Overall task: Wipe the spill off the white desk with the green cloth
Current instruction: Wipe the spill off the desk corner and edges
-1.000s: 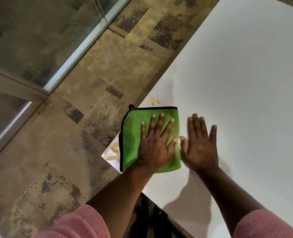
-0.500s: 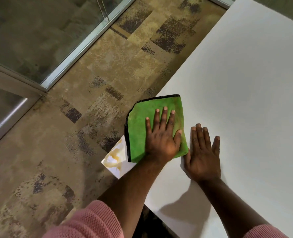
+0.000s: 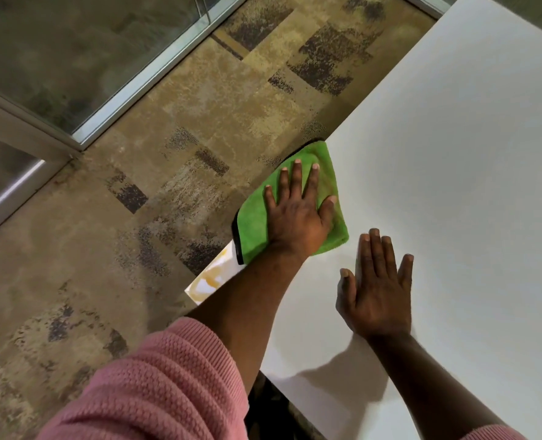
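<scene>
My left hand (image 3: 298, 214) is pressed flat, fingers spread, on the folded green microfibre cloth (image 3: 253, 223) at the white surface's (image 3: 453, 154) left edge; my right hand (image 3: 378, 293) rests flat nearby, yellowish spill (image 3: 212, 277) at the corner.

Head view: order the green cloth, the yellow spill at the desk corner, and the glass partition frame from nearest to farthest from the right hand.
1. Green cloth, just left of and beyond the right hand, under the left hand.
2. Yellow spill, farther left at the desk corner.
3. Partition frame, far left across the floor.
</scene>
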Demonstrator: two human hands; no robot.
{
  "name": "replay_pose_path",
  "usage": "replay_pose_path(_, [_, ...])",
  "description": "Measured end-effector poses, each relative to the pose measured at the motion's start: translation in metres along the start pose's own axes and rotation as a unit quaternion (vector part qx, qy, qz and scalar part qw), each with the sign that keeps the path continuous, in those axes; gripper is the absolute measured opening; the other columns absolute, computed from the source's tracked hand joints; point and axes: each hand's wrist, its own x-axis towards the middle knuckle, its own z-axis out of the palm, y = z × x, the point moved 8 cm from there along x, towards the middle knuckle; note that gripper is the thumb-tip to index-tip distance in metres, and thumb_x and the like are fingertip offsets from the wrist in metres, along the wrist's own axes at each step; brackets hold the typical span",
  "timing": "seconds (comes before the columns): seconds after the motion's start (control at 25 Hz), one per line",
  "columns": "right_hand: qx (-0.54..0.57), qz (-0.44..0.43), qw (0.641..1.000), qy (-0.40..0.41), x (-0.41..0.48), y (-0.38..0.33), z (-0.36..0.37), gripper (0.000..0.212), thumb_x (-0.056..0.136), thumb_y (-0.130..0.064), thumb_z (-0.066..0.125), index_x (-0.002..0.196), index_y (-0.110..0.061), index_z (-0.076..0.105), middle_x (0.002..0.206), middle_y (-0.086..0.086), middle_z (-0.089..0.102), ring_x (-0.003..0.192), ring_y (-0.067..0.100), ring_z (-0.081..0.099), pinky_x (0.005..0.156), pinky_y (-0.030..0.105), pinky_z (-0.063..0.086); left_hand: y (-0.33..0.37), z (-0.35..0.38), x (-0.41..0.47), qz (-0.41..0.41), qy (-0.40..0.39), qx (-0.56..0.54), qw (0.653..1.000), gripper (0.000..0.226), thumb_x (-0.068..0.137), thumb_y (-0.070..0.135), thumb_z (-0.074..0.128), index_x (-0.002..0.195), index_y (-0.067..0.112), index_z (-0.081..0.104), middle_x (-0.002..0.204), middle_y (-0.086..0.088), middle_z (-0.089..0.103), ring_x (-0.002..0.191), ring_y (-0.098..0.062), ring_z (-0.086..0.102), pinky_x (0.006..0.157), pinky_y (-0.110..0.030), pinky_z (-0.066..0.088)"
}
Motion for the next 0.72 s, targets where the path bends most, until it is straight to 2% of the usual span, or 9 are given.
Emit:
replay_pose_path(0.2, [-0.007, 0.005, 1.0, -0.002, 0.0, 0.0, -0.001, 0.071, 0.105, -0.046, 0.029, 0.166, -0.01, 0.019, 0.175, 0.009, 0.015, 0.163, 0.024, 0.008, 0.128, 0.061, 0.006, -0.003, -0.007, 0.019, -0.026, 0.019, -0.015, 0.999, 0.061, 0.107, 0.051, 0.028, 0.162, 0.022, 0.028, 0.158, -0.01, 0.044, 0.135, -0.03, 0.048, 0.103, -0.049, 0.037])
replay_pose_path(0.48, [-0.013, -0.009, 1.0, 0.005, -0.001, -0.001, 0.001, 0.072, 0.105, -0.046, 0.027, 0.166, -0.01, 0.016, 0.175, 0.01, 0.014, 0.163, 0.025, 0.008, 0.128, 0.062, 0.007, -0.035, -0.016, -0.02, -0.05, 0.066, 0.017, 0.996, 0.061, 0.105, 0.047, 0.034, 0.158, 0.016, 0.036, 0.144, -0.014, 0.057, 0.119, -0.032, 0.057, 0.094, -0.046, 0.041])
replay_pose_path(0.64, [-0.02, 0.0, 1.0, 0.0, -0.004, 0.008, 0.003, 0.072, 0.105, -0.046, 0.026, 0.166, -0.01, 0.016, 0.175, 0.011, 0.015, 0.163, 0.026, 0.009, 0.127, 0.063, 0.008, -0.031, -0.008, -0.02, -0.064, 0.006, 0.019, 0.998, 0.065, 0.105, 0.049, 0.033, 0.161, 0.015, 0.029, 0.14, -0.016, 0.057, 0.118, -0.034, 0.056, 0.094, -0.047, 0.04])
replay_pose_path(0.72, [-0.043, -0.003, 0.999, 0.006, -0.011, 0.009, 0.007, 0.072, 0.104, -0.045, 0.025, 0.166, -0.009, 0.016, 0.175, 0.011, 0.015, 0.162, 0.027, 0.01, 0.127, 0.063, 0.008, -0.023, -0.003, -0.002, -0.054, -0.011, -0.018, 0.998, 0.065, 0.105, 0.048, 0.033, 0.162, 0.016, 0.026, 0.144, -0.015, 0.055, 0.123, -0.034, 0.055, 0.097, -0.048, 0.04])
